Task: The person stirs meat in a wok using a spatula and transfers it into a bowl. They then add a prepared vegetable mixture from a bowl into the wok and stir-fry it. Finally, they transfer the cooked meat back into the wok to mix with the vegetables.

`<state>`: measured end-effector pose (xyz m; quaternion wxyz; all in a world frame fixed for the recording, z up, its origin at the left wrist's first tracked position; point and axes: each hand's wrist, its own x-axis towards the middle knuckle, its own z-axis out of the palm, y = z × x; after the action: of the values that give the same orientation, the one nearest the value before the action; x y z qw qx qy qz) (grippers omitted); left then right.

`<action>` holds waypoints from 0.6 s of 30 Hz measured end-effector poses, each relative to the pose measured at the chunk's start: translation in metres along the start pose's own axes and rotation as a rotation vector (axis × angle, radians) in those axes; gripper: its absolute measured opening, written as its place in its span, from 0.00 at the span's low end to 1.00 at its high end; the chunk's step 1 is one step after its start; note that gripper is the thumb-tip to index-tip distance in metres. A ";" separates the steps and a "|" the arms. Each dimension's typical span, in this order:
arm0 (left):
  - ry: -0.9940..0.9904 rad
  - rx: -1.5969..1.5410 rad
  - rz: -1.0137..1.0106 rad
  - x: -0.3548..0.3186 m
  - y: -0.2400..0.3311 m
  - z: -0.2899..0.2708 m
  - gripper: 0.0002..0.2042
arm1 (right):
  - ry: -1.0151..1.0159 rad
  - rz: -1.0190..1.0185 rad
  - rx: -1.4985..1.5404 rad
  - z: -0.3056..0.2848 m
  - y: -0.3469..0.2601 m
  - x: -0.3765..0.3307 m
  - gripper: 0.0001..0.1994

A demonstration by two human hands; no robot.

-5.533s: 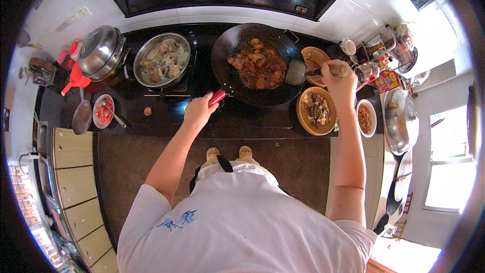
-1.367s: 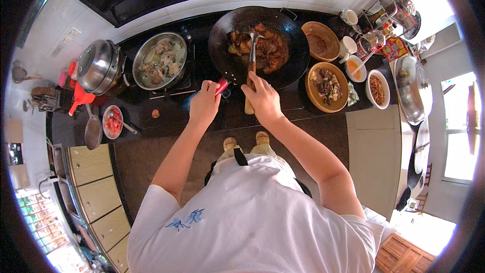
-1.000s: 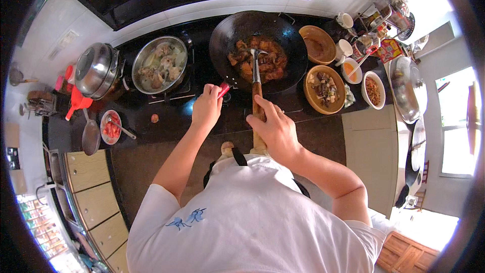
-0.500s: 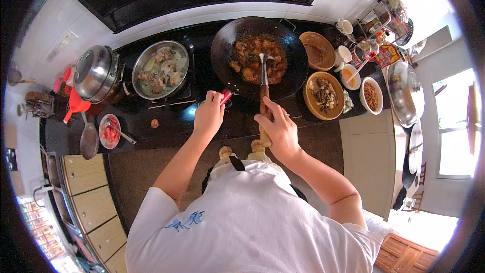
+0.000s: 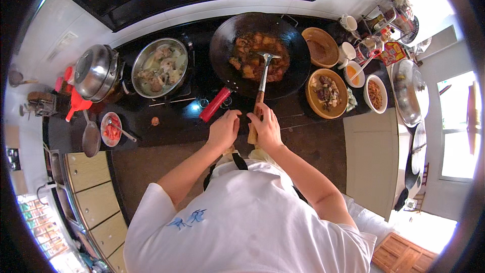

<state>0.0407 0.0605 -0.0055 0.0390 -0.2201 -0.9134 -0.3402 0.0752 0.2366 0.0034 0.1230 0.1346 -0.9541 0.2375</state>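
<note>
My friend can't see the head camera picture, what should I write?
A person's right hand holds a spatula in a dark wok of browned food. The left hand is apart from the wok's red handle. A metal pot stands left of the wok, bowls to its right.

The spatula [image 5: 264, 77] reaches into the wok [image 5: 221, 50], between pot [image 5: 184, 56] at left and bowls [image 5: 320, 48] at right.

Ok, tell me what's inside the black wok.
Browned chunks of food, with a wooden-handled spatula extending in from the right hand. The bottom of the wok under the food is covered.
</note>
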 end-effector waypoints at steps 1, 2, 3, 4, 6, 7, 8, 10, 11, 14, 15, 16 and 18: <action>-0.047 0.015 -0.145 -0.001 -0.013 0.013 0.11 | -0.001 0.010 0.008 0.000 0.001 -0.001 0.21; -0.093 0.029 -0.289 0.000 -0.026 0.023 0.14 | -0.001 0.020 0.014 0.000 0.002 -0.002 0.20; -0.137 0.040 -0.433 0.000 -0.045 0.038 0.16 | -0.002 0.029 0.019 -0.001 0.004 -0.003 0.19; -0.101 0.130 -0.390 0.002 -0.065 0.052 0.21 | -0.026 0.013 0.047 -0.002 0.005 -0.004 0.21; -0.189 0.275 -0.442 0.019 -0.086 0.066 0.28 | -0.074 -0.009 0.100 -0.004 0.009 -0.008 0.25; -0.316 0.331 -0.534 0.027 -0.086 0.065 0.29 | -0.058 -0.040 0.110 -0.005 0.011 -0.009 0.24; -0.138 0.299 -0.508 0.028 -0.093 0.077 0.27 | -0.041 -0.072 0.120 -0.005 0.014 -0.010 0.23; -0.102 0.305 -0.473 0.031 -0.096 0.084 0.25 | 0.061 -0.091 0.196 -0.012 0.015 -0.009 0.21; -0.083 0.308 -0.456 0.033 -0.098 0.087 0.24 | 0.115 -0.077 0.184 -0.022 0.020 -0.010 0.19; -0.113 0.372 -0.401 0.038 -0.100 0.091 0.22 | 0.342 -0.045 0.182 -0.065 0.017 0.003 0.14; -0.134 0.362 -0.400 0.039 -0.099 0.092 0.24 | 0.366 -0.059 0.160 -0.076 0.017 0.001 0.13; -0.153 0.354 -0.402 0.039 -0.100 0.092 0.25 | 0.339 -0.068 0.167 -0.086 0.014 -0.002 0.13; -0.160 0.356 -0.378 0.040 -0.099 0.091 0.26 | 0.330 -0.099 0.165 -0.102 0.000 -0.008 0.13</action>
<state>-0.0300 0.0670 -0.1257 -0.0593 -0.0616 -0.9839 -0.1569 0.0999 0.2871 0.0883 0.2778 0.1504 -0.8906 0.3273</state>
